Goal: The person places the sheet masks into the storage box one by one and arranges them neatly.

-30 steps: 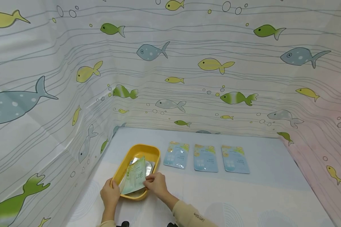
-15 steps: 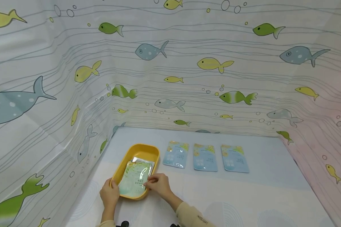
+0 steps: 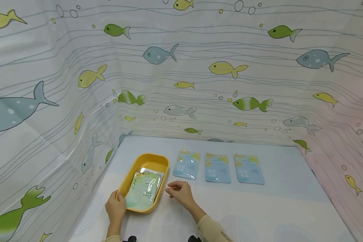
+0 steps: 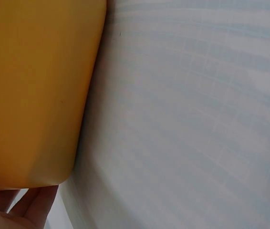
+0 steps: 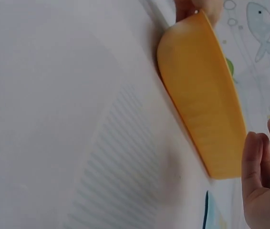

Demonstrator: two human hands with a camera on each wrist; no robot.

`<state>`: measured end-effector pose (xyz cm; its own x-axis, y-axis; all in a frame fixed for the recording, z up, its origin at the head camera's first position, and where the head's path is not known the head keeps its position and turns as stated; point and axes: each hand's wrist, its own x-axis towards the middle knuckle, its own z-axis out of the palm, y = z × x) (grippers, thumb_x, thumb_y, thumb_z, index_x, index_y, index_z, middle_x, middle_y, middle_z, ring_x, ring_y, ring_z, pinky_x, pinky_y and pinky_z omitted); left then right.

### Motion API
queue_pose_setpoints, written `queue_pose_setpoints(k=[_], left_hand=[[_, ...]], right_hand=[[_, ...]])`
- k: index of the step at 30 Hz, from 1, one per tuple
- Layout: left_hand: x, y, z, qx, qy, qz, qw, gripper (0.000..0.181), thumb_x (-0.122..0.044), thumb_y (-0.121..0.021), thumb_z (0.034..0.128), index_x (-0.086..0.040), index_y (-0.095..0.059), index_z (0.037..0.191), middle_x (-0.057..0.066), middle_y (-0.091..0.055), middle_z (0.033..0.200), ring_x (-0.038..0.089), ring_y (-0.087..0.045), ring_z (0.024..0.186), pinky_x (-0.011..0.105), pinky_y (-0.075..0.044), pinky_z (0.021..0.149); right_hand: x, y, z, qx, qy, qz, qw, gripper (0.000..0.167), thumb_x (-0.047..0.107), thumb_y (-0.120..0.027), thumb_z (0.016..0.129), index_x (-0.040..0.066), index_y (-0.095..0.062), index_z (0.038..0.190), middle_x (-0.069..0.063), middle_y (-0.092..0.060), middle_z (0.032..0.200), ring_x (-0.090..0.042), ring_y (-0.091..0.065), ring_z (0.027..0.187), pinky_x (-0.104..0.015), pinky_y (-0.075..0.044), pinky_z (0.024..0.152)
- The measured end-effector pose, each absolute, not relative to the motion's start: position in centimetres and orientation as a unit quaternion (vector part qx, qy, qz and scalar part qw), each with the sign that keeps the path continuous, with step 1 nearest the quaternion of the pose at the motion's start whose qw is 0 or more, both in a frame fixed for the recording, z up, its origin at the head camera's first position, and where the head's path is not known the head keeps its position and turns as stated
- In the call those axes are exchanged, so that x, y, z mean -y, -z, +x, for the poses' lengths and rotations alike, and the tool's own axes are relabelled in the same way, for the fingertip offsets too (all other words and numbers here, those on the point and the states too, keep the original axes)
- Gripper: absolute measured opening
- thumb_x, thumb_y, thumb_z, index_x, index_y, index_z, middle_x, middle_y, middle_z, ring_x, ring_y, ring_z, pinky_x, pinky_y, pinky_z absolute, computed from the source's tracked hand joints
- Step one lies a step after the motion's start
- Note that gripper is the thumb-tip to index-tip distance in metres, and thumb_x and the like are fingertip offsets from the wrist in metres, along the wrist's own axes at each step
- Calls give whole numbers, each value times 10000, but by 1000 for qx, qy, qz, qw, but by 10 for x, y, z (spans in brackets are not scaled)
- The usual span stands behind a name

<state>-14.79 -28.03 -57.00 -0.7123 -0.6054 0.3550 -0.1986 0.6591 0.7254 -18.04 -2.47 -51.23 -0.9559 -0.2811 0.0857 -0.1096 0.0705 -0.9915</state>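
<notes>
My left hand (image 3: 115, 205) grips the near left side of a yellow plastic bin (image 3: 153, 162), thumb over the rim. Inside lies a pale green sachet (image 3: 143, 191) with a leafy print, flat on top of a silvery sachet (image 3: 161, 175) that is mostly covered. My right hand (image 3: 182, 193) hovers just right of the bin, its fingers loosely bent and holding nothing. In the right wrist view the fingertips (image 5: 253, 139) are near the bin wall, with nothing between them and the thumb. The left wrist view shows the bin's outer wall (image 4: 35, 95) above my fingers.
Three blue sachets lie in a row right of the bin: a left one (image 3: 186, 164), a middle one (image 3: 217, 168) and a right one (image 3: 249, 169). Fish-patterned sheeting (image 3: 175, 97) walls the white table (image 3: 278, 201) at the back and sides.
The green sachet, earlier tilted up in the right fingers, has come down flat in the bin. My right hand has let go and moved right, while the left keeps its grip.
</notes>
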Motion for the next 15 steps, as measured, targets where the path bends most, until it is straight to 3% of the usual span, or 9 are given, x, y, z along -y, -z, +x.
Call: queue_pose_setpoints(k=[4,11,15], left_hand=[[281,571,-148,860,341,232,300,248,-18,-463,878,149,-601,998,362,-615,937,577,-553,831,606,-415,722],[281,573,-148,860,339,228,306,243,-17,-466,877,151,-603,988,362,-617,924,575,-556,819,606,-416,714],[281,573,-148,860,341,231,303,244,-21,-468,880,149,-603,991,360,-617,932,575,-555,825,606,-415,718]], right_hand=[[13,526,-188,-716,683,-127,67,201,-13,-675,809,-153,-646,950,-275,-666,821,-469,-645,713,-367,-557,598],[-9,550,-206,-743,658,-119,35,239,74,-717,806,-102,-666,959,-167,-699,811,-193,-663,638,-250,-537,561],[-28,535,-204,-752,650,-110,12,199,34,-703,807,-111,-666,938,-192,-671,774,-281,-653,640,-254,-531,548]])
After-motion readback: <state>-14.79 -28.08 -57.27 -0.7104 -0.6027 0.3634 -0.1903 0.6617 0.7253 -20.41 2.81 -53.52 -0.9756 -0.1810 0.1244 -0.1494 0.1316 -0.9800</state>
